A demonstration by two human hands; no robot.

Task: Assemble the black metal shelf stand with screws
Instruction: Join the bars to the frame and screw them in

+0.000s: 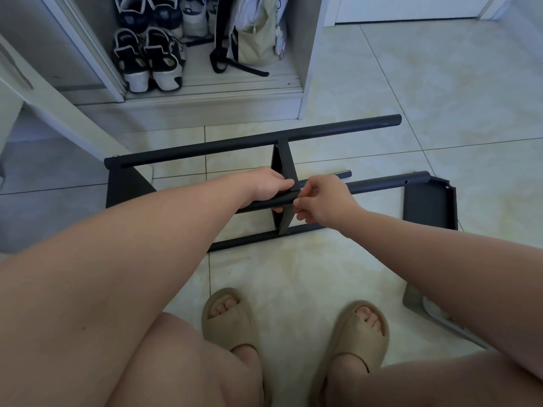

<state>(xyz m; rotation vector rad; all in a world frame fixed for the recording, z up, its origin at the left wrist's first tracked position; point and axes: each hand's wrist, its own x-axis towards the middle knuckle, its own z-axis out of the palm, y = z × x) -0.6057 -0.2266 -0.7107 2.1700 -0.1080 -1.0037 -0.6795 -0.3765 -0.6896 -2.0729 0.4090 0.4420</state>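
Note:
The black metal shelf stand lies on its side on the tiled floor, with long round poles and flat shelf plates between them. My left hand grips the middle pole beside the central shelf plate. My right hand is at the joint of that plate and the pole, its fingers curled and pinching something small that I cannot make out. A loose black shelf tray lies at the right end of the poles. No screw is plainly visible.
A white wardrobe with shoes and a bag stands behind the stand. A white chair leg slants at the left. A grey flat piece lies under my right forearm. My feet in beige slippers are near.

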